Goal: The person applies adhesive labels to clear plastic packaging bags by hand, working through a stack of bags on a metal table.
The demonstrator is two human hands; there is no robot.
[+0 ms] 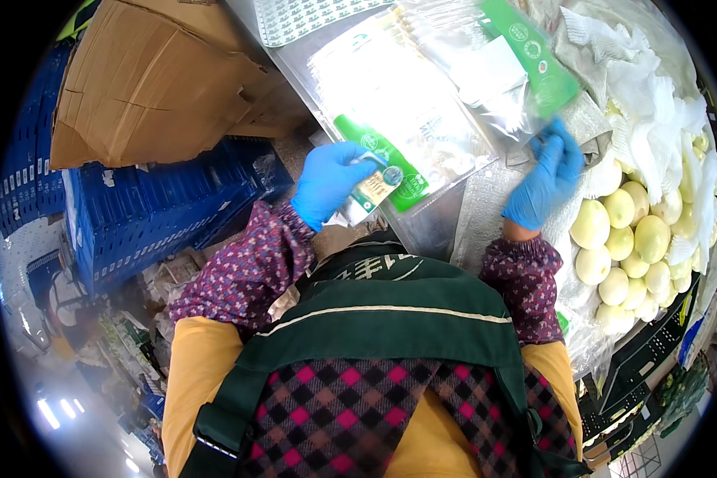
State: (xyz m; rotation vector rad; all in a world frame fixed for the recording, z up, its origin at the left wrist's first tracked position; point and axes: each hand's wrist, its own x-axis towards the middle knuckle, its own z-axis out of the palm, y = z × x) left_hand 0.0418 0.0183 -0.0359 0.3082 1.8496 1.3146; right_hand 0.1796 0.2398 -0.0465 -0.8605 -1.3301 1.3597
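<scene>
My left hand, in a blue glove, grips a small stack of printed labels at the table's near left edge. Just right of it lies a pile of clear plastic bags with green printed bands. My right hand, also in a blue glove, is at the lower end of another clear bag with a green band; its fingertips are partly hidden, so its grip is unclear. A white slip lies on or in that bag. Pale yellow-green, onion-like vegetables are heaped right of my right hand.
White foam netting and a grey cloth lie around the vegetables. A sheet of stickers is at the table's far edge. Left of the table stand blue plastic crates under brown cardboard. Black crates stand at the lower right.
</scene>
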